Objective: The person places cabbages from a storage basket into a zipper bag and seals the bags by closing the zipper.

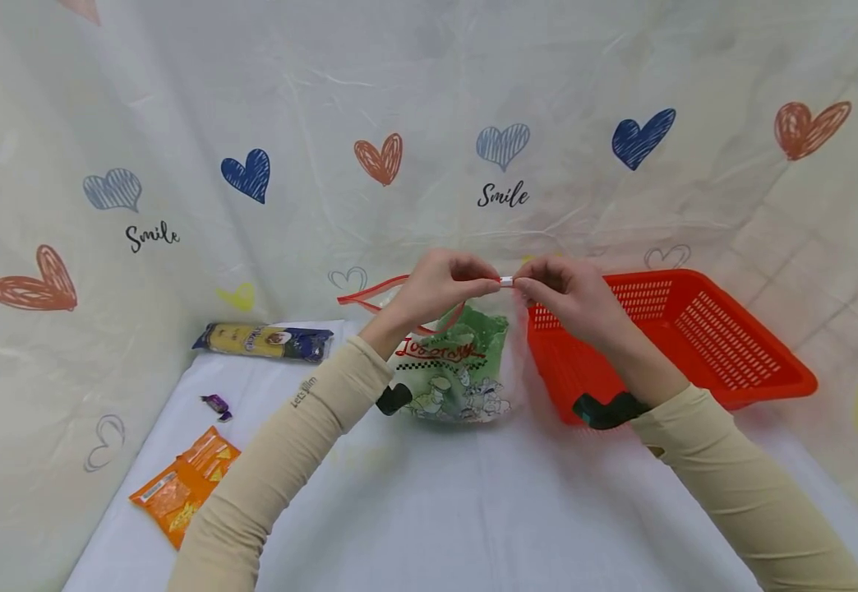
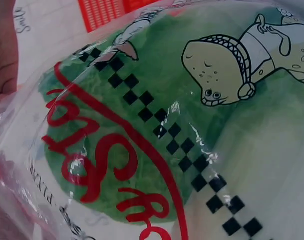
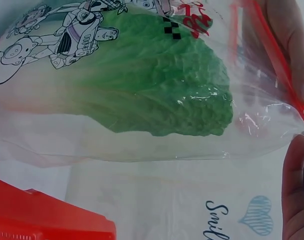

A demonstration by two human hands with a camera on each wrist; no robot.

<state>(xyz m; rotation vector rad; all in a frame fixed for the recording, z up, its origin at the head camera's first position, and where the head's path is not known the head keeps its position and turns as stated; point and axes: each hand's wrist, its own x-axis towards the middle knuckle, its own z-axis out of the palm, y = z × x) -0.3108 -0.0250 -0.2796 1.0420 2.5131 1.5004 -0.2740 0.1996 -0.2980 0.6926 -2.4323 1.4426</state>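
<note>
A clear zip bag [image 1: 458, 403] with a red zip strip and cartoon print hangs upright between both hands. Inside it lies a leafy green vegetable [image 3: 161, 95] with a pale stem. A small white slider [image 1: 506, 282] sits on the strip at the bag's right corner. My left hand [image 1: 440, 279] pinches the strip just left of the slider, thumb against forefinger. From the other side, my right hand [image 1: 575, 294] pinches the corner at the slider. Left of the slider the bag's mouth gapes, its red edges spread apart. In the left wrist view, the printed bag fills most of the picture.
A red plastic basket [image 1: 740, 390] stands to the right, behind my right forearm. On the left of the white-covered table lie a blue and yellow packet [image 1: 262, 341], a small purple wrapped candy [image 1: 216, 406] and an orange snack bag [image 1: 181, 489]. A heart-printed sheet hangs behind.
</note>
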